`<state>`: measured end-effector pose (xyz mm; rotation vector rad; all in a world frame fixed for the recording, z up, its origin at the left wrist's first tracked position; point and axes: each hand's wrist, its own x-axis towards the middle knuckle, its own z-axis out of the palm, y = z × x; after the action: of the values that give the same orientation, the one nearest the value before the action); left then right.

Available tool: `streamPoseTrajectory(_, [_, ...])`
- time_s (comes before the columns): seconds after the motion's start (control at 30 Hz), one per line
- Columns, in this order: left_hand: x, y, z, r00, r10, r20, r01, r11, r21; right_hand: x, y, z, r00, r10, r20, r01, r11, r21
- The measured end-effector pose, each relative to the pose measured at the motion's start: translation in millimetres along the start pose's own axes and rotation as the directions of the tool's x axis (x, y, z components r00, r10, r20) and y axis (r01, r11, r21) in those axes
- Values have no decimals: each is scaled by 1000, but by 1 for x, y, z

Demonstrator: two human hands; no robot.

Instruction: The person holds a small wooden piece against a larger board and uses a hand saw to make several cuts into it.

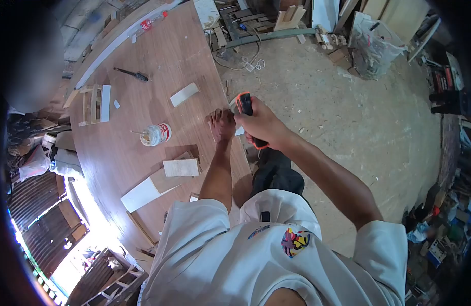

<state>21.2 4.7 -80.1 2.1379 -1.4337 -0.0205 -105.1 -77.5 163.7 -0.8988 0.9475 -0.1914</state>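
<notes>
My right hand [260,124] is wrapped round an orange-and-black handheld tool [244,103], which looks like a power tool; its working end is hidden. Close beside it, at the table's right edge, my left hand [222,124] rests with its fingers curled down. What lies under those fingers is hidden. A small white piece [239,131] shows between the two hands at the edge. Up and left of my left hand, a white rectangular block [184,95] lies on the wooden tabletop [194,56].
On the table are a jar with a red label [164,133], a dark screwdriver-like tool [131,74], a small wooden frame [95,105], white-faced boards [182,168] and a plastic bottle [153,21]. Right of it, a concrete floor [337,127] holds scraps and a clear bag [375,48].
</notes>
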Motion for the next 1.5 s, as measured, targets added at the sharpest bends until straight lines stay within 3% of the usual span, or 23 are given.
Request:
streamPoseTrajectory(0.07, [-1, -2, 2, 1000, -5, 11, 5, 1000, 4, -6, 8, -2, 993, 69, -91, -77, 993, -90])
streamPoseTrajectory(0.27, [0, -2, 1, 999, 41, -17, -41, 999, 33, -1, -1, 0, 994, 46, -102, -62, 984, -168])
streamPoseTrajectory(0.43, [3, 5, -6, 999, 20, -48, -20, 1000, 3, 18, -33, -1, 994, 108, -30, -111, 989, -100])
streamPoseTrajectory(0.5, [5, 7, -7, 1000, -8, -27, 8, 1000, 16, 29, -42, -1, 983, 169, -66, -178, 969, -169])
streamPoseTrajectory(0.63, [6, 12, -8, 998, -44, -34, 44, 999, 15, 45, -57, 5, 975, 186, -125, -190, 981, -24])
streamPoseTrajectory(0.7, [4, 12, -9, 999, -44, -23, 45, 999, 17, 39, -60, 12, 972, 178, -154, -191, 979, -72])
streamPoseTrajectory(0.83, [5, 7, -5, 999, 21, -48, -17, 997, 73, 23, -92, 18, 979, 189, -73, -195, 977, -87])
streamPoseTrajectory(0.87, [5, 11, -8, 999, -35, -24, 37, 997, 68, 17, -104, 18, 983, 181, -19, -182, 979, -96])
streamPoseTrajectory(0.97, [3, 7, -4, 999, -41, 8, 41, 997, 60, -6, -111, 20, 974, 187, -130, -199, 976, -88])
streamPoseTrajectory(1.17, [-2, 2, 0, 992, 0, -124, -14, 993, -115, -11, -85, 18, 985, 139, -105, -158, 967, -202])
streamPoseTrajectory(1.2, [-1, 2, -2, 998, -12, -59, 11, 1000, -6, -5, -82, 18, 985, 134, -108, -154, 968, -198])
streamPoseTrajectory(1.33, [-2, 3, -4, 998, -58, -7, 58, 997, -52, 29, -57, 7, 967, 190, -169, -217, 963, -159])
streamPoseTrajectory(1.43, [-10, -2, -5, 995, -42, 93, 39, 998, 42, 67, 4, 1, 949, 261, -177, -287, 947, -145])
streamPoseTrajectory(1.5, [4, 2, -5, 1000, 27, 5, -27, 997, 77, 109, 49, -3, 954, -7, -299, -97, 938, -332])
